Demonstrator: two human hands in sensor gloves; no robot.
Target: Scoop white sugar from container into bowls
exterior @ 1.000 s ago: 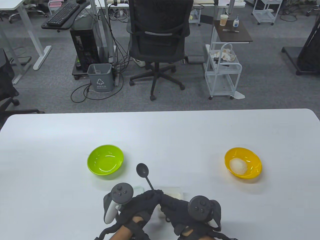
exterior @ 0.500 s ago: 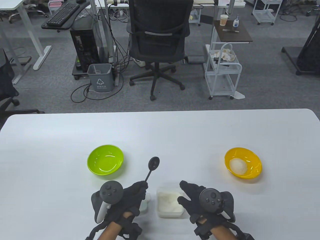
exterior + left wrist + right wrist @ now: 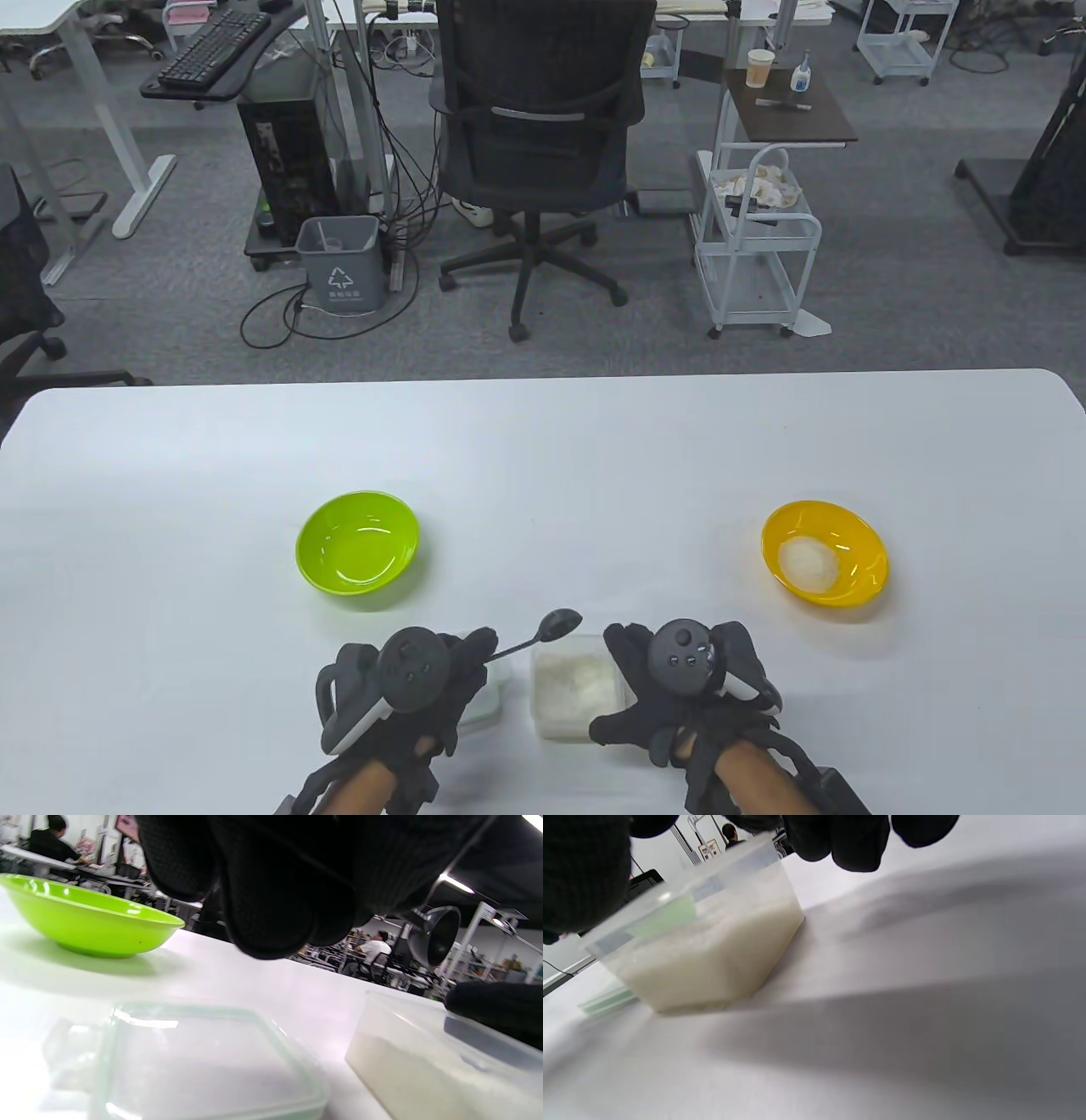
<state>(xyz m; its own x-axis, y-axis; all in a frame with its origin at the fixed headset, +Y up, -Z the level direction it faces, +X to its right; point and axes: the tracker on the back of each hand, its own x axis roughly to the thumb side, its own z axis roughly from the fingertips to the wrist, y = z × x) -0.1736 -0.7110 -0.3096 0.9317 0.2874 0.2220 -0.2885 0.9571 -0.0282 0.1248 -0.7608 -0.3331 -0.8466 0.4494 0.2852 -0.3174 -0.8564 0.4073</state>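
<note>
A clear container of white sugar (image 3: 575, 684) stands near the table's front edge; it also shows in the left wrist view (image 3: 441, 1065) and the right wrist view (image 3: 708, 942). My left hand (image 3: 441, 671) grips a black spoon (image 3: 556, 626) by its handle; the spoon's bowl (image 3: 437, 935) hangs empty above the container's far left corner. My right hand (image 3: 653, 688) holds the container's right side. A green bowl (image 3: 357, 542) is empty at the left. A yellow bowl (image 3: 824, 553) at the right holds a heap of sugar.
The container's clear lid (image 3: 485, 700) lies flat on the table under my left hand, just left of the container; it also shows in the left wrist view (image 3: 203, 1065). The white table (image 3: 543, 441) stretches far behind both bowls.
My left hand swung the spoon from upright near the green bowl down and to the right, over the container. My right hand let go of the spoon and closed in on the container's right side.
</note>
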